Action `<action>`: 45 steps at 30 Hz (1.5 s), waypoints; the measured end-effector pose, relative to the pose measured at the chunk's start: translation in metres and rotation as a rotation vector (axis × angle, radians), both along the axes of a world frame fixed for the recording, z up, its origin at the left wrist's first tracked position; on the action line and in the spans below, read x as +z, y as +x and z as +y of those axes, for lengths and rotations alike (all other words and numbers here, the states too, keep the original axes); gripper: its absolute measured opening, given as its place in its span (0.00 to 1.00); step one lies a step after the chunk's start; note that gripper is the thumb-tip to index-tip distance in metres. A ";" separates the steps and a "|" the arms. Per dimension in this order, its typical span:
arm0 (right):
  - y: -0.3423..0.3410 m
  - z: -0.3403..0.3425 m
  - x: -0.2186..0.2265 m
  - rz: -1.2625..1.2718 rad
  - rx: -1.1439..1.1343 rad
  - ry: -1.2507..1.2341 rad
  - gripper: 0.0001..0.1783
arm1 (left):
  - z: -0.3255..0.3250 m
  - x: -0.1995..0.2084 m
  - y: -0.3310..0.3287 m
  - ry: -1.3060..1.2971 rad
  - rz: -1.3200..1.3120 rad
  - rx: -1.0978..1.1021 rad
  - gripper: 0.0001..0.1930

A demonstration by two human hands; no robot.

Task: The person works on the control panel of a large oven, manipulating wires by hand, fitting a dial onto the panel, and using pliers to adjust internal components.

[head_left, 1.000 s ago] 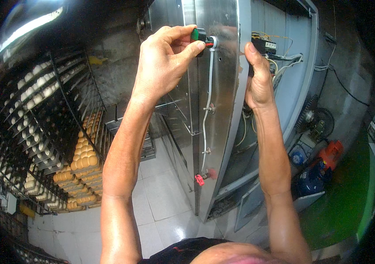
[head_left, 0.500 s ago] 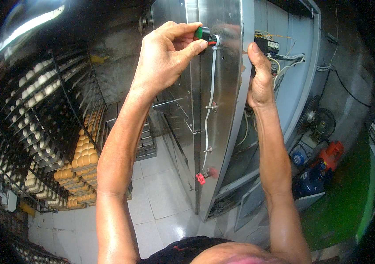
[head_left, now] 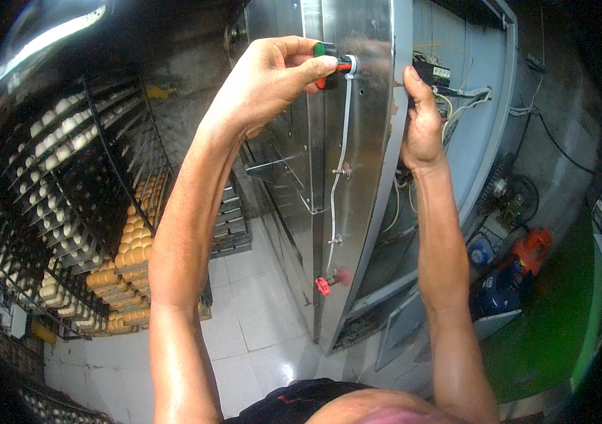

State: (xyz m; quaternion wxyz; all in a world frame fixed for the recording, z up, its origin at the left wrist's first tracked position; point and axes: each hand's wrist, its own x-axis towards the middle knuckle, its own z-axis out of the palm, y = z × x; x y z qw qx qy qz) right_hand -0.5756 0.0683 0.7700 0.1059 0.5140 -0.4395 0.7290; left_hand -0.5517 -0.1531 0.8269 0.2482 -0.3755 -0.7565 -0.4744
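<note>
At the top of a tall stainless-steel panel [head_left: 368, 141], my left hand [head_left: 258, 88] pinches a push-button switch with a green and red face [head_left: 320, 51] between thumb and fingers. The switch stands out from the panel, with a black and red part between it and a pale ring [head_left: 351, 65] at the mounting hole. From that ring a thin white tube [head_left: 345, 134] runs down the panel. On the panel's right side, my right hand [head_left: 424, 134] reaches round the edge into an open electrical compartment. Its thumb points up; the other fingers are hidden.
Wires and a black electrical block [head_left: 431, 72] sit inside the compartment. Lower on the panel is a red valve handle [head_left: 323, 285]. Racks of bread rolls [head_left: 135, 251] and pale dough pieces stand at left. A motor [head_left: 516, 198] and an orange-and-blue machine [head_left: 513, 275] are at right.
My left hand has turned slightly and shifted a little, tilting the switch so more of its red part shows. My right hand stays at the panel edge, nearly unmoved.
</note>
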 end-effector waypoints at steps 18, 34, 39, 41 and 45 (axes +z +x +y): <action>-0.017 -0.005 -0.009 -0.169 -0.105 -0.134 0.28 | 0.016 -0.015 -0.014 0.276 -0.025 -0.133 0.27; -0.019 -0.004 -0.014 -0.124 0.000 -0.038 0.28 | 0.009 -0.015 -0.012 0.219 0.019 -0.084 0.28; -0.016 -0.003 -0.009 -0.098 0.010 0.004 0.30 | 0.011 -0.012 -0.013 0.191 0.034 -0.073 0.27; -0.010 -0.008 -0.005 -0.063 0.017 -0.045 0.33 | 0.009 -0.015 -0.015 0.199 0.041 -0.080 0.28; -0.008 -0.019 -0.005 -0.060 0.031 -0.118 0.38 | 0.009 -0.019 -0.013 0.230 0.046 -0.122 0.29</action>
